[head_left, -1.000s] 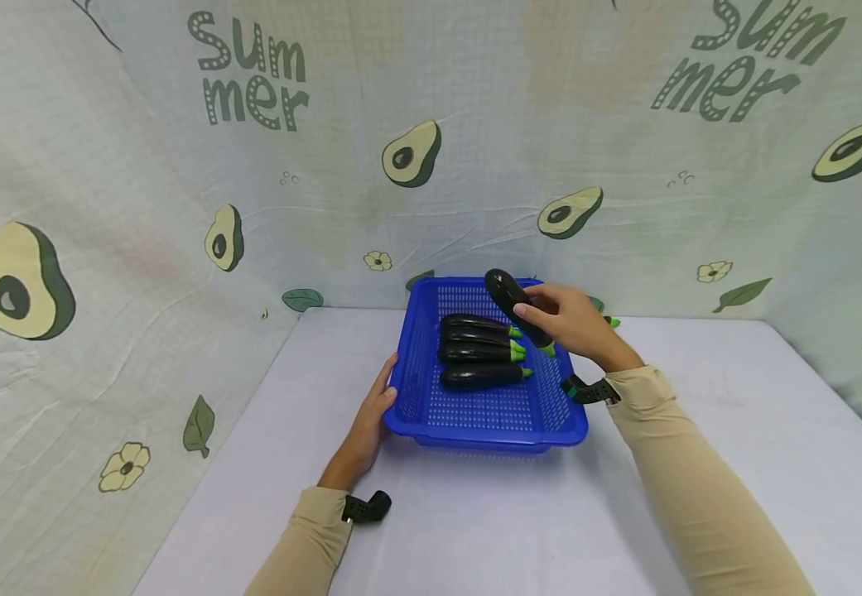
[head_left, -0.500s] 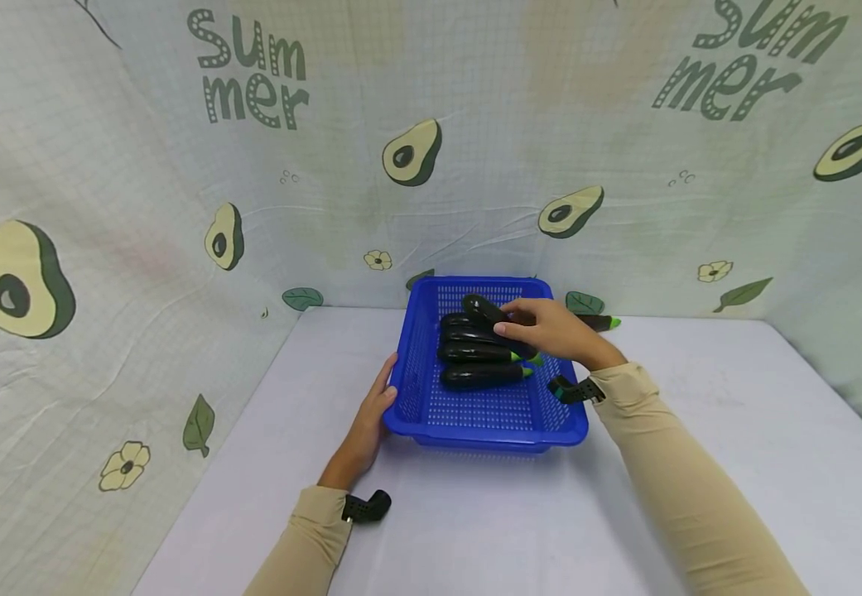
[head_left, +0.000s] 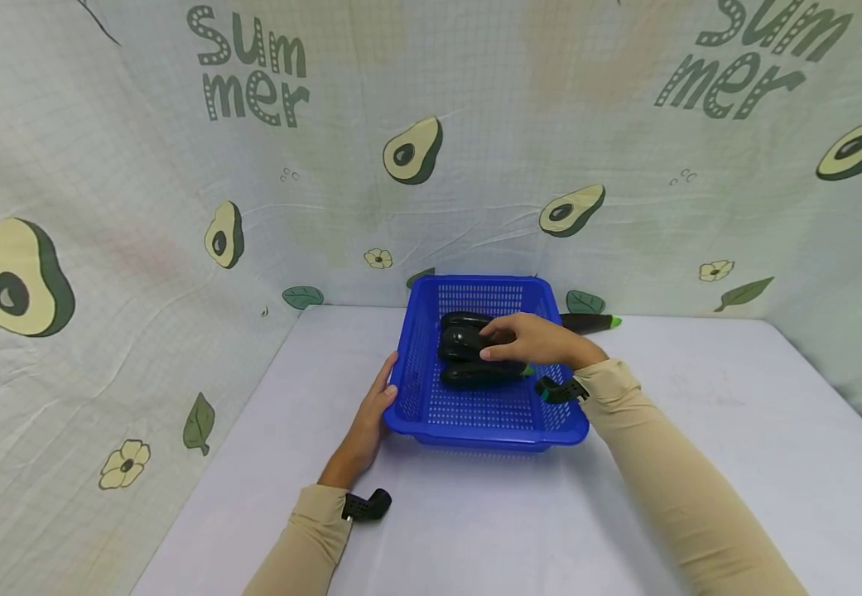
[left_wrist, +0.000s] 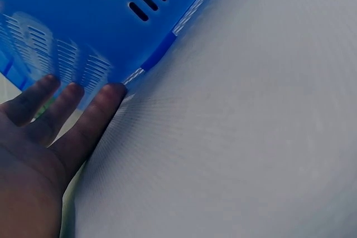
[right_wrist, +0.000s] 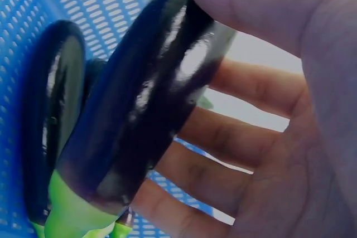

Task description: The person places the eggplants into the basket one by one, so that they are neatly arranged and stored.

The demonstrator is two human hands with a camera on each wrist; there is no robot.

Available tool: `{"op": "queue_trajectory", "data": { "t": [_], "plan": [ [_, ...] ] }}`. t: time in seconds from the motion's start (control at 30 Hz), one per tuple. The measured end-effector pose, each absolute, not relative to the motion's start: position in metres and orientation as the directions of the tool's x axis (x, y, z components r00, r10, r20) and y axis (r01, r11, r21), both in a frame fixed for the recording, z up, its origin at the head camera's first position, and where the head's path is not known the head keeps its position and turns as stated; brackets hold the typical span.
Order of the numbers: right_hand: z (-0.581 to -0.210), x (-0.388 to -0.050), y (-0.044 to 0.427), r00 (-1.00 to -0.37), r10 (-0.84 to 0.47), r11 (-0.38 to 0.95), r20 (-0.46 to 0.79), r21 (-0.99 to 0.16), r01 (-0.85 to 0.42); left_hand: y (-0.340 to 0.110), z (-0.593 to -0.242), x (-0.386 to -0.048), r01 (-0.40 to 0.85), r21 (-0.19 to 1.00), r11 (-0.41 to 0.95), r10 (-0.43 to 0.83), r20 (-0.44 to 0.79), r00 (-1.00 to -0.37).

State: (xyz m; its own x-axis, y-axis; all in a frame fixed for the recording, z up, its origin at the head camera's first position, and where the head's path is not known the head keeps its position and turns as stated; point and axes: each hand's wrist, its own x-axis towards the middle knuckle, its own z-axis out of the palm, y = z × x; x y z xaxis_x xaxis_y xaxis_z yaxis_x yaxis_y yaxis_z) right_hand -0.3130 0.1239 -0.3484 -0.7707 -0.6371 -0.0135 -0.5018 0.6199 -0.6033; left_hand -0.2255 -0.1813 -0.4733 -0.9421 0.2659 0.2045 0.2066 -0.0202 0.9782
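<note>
A blue perforated plastic basket [head_left: 475,422] stands on the white-covered table, with several dark eggplants lying in it. My right hand [head_left: 531,339] is inside the basket, over the pile, and holds one eggplant [right_wrist: 139,98] between thumb and fingers. That eggplant lies low over the others, its green stem end [right_wrist: 78,210] facing down in the right wrist view. Beside it rests another eggplant [right_wrist: 53,115]; in the head view the nearest one [head_left: 479,375] is partly covered by my hand. My left hand [head_left: 363,422] touches the basket's left side with fingers extended, as the left wrist view [left_wrist: 33,154] also shows.
Outside the basket, past its right back side, lies one more eggplant [head_left: 590,323], partly hidden. A cloth backdrop [head_left: 475,207] printed with avocados hangs right behind the table [head_left: 729,430] and along its sides.
My right hand has come down and leftward with the eggplant, from above the basket's back right to the pile inside. My left hand has stayed at the basket's side.
</note>
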Motion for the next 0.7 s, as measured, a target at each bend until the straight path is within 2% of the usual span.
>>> {"op": "queue_trajectory", "data": {
  "t": [0.2, 0.7],
  "plan": [
    [-0.354, -0.313, 0.116, -0.726, -0.684, 0.61, -0.07, -0.599, -0.518, -0.181, -0.473, -0.225, 0.211, 0.977, -0.024, 0.272, 0.21, -0.939],
    [-0.362, -0.313, 0.106, -0.684, -0.711, 0.629, -0.163, -0.582, -0.516, -0.182, -0.474, -0.226, 0.212, 0.977, -0.027, 0.271, 0.212, -0.939]
  ]
}}
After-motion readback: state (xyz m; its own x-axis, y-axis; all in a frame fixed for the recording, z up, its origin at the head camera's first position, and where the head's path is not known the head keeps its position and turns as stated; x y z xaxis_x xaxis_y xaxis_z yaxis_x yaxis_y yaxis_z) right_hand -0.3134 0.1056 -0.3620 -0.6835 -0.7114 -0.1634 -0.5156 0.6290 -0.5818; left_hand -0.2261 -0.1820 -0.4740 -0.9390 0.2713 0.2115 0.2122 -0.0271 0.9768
